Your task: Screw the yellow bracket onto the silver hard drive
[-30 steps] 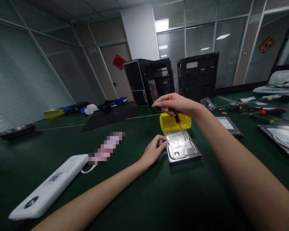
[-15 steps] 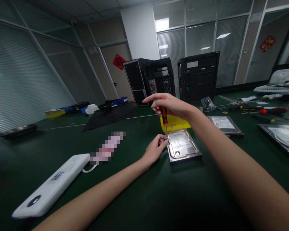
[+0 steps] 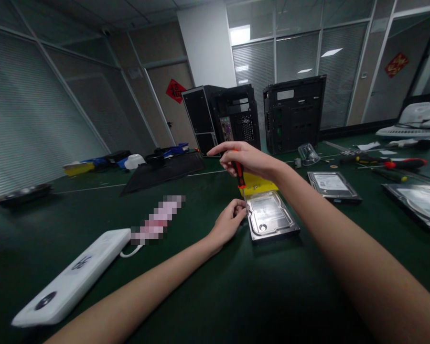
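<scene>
By the drive (image 3: pixel 272 215): left hand (image 3: pixel 230 221); held screwdriver (image 3: pixel 240 177).

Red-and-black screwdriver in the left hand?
No, the right hand grips the screwdriver, while the left hand is at the near-left edge of the hard drive.

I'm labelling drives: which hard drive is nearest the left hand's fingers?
The silver rectangular metal hard drive by the yellow plastic container; both others lie farther right.
</scene>
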`<state>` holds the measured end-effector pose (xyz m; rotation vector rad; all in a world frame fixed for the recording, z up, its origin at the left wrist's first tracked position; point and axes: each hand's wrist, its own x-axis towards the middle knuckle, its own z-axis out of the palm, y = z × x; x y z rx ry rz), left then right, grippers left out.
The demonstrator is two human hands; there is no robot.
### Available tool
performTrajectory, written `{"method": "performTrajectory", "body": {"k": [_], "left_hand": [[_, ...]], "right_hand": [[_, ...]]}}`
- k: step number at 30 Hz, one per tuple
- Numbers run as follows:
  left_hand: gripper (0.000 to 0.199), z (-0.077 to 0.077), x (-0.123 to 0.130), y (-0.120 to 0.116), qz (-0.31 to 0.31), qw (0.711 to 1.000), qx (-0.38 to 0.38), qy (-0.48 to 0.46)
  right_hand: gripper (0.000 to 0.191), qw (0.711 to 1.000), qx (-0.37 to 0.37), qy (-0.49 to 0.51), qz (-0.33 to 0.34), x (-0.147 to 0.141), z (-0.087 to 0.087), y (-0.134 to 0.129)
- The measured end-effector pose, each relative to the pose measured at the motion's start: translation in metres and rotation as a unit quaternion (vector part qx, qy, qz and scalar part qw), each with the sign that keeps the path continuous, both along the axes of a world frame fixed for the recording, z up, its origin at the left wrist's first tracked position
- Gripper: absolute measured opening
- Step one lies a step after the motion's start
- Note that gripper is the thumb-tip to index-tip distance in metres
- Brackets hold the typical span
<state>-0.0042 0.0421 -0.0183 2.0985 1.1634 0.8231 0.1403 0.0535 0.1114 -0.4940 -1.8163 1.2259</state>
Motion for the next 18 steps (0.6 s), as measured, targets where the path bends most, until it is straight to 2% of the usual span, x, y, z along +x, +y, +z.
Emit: {"method": "performTrajectory", "body": {"k": [18], "left_hand": [[0.022,0.0025,0.0018,-0.0017,0.001,1.0,-0.004,-0.011]], "right_hand": [[0.035,1.0,-0.011,0.01,0.014,0.0015,0.0006,0.0007]]}}
